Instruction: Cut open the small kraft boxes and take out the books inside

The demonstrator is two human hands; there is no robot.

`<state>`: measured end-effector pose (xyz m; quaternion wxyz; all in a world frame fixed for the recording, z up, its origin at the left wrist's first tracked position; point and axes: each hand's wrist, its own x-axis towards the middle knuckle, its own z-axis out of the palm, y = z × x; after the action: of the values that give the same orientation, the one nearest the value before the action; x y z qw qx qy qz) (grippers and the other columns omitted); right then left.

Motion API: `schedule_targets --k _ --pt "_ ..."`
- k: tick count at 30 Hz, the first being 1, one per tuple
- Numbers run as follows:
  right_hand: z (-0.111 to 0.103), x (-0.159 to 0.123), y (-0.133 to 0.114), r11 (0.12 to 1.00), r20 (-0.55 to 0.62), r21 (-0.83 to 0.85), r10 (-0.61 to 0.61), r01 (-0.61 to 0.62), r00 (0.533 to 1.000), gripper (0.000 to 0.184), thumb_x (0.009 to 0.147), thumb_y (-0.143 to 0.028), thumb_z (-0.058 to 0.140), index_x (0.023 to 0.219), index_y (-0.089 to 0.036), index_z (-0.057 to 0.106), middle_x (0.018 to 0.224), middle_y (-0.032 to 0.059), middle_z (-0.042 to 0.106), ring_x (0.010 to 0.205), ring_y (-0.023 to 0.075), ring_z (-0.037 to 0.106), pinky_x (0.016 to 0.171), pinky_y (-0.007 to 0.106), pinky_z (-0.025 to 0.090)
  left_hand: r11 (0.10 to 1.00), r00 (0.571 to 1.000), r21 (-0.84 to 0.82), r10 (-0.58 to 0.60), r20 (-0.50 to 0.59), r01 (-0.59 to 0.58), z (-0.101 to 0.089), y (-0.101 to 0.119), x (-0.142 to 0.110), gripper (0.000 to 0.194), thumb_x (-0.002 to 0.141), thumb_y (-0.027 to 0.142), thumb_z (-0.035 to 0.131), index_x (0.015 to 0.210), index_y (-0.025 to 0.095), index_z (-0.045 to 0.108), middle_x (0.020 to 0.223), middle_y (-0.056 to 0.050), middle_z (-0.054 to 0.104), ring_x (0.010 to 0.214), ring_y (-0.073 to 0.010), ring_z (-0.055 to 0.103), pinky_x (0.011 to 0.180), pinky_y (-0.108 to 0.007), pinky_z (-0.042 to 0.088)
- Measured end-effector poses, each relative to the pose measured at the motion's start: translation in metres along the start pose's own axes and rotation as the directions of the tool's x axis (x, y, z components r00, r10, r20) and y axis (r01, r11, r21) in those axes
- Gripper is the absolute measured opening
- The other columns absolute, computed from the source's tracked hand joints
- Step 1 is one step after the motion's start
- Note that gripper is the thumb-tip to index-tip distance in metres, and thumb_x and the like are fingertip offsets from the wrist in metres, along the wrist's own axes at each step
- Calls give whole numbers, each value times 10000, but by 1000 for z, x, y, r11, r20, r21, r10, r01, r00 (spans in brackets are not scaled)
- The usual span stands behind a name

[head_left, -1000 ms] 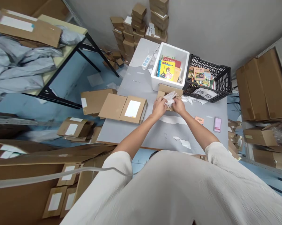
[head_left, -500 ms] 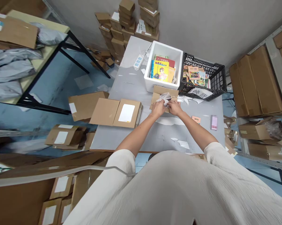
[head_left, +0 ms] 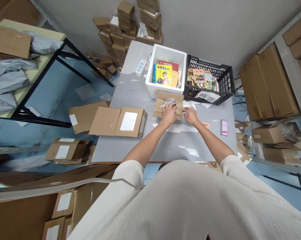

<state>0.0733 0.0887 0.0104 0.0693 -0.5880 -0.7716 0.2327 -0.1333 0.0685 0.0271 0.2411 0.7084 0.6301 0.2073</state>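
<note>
Head view: counting one open carton [head_left: 169,96] at twelve o'clock on the table [head_left: 130,148]. From it, finding one tub [head_left: 151,90] at twelve, one crate [head_left: 225,81] at two, one card [head_left: 206,124] and one pink item [head_left: 224,127] at four, one labelled box [head_left: 129,122] at eight. With the left hand [head_left: 169,115], bending fingers down onto wrap [head_left: 167,101] inside the carton, not making out whether gripping or merely touching. With the right hand [head_left: 191,116], holding fingers loosely parted just outside the carton's three-o'clock edge, beside white scraps [head_left: 192,104].
</note>
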Motion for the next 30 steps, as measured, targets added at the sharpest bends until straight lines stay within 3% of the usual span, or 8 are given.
schedule_targets --k 5,13,18,23,27,30 --pt "-9 -32 48 981 -73 124 160 -150 984 435 1014 -241 526 1344 -245 810 1577 143 669 1436 395 561 1213 619 451 987 985 5 159 69 -159 19 41 -8 444 967 91 511 1300 259 754 1480 -159 644 1434 -395 525 1165 -570 376" --pt "-7 -100 136 906 -87 234 382 -354 920 376 964 -264 577 1227 -259 845 1425 109 767 1370 342 636 1249 562 480 971 945 -70 241 222 -231 92 92 -24 449 945 91 566 1288 286 780 1478 -143 673 1414 -374 573 1161 -551 421" --pt "0 -137 172 840 35 220 501 -495 865 355 960 -274 621 1232 -240 848 1407 110 797 1315 317 701 1191 488 532 985 914 -51 173 366 -166 141 108 -34 473 942 97 556 1322 276 774 1484 -133 723 1404 -358 624 1169 -535 461" --pt "16 -165 188 829 100 278 477 -485 873 281 975 -335 664 1172 -282 856 1229 64 861 1207 279 750 1130 426 571 998 853 -9 64 519 -69 190 114 -44 443 949 155 587 1335 271 772 1479 -119 770 1373 -328 696 1134 -456 540" --pt "27 -177 193 814 178 242 498 -528 849 285 960 -298 693 1188 -282 863 1303 86 849 1239 318 759 1130 450 582 998 834 -2 -49 549 60 222 111 -50 439 926 217 659 1350 261 765 1491 -131 776 1376 -330 715 1118 -424 555" --pt "33 -179 195 837 216 202 468 -508 857 395 961 -252 672 1313 -287 847 1454 87 799 1342 341 726 1178 479 566 987 828 -33 -113 549 157 240 105 -51 479 914 240 692 1388 243 755 1470 -149 788 1382 -332 724 1144 -424 545"
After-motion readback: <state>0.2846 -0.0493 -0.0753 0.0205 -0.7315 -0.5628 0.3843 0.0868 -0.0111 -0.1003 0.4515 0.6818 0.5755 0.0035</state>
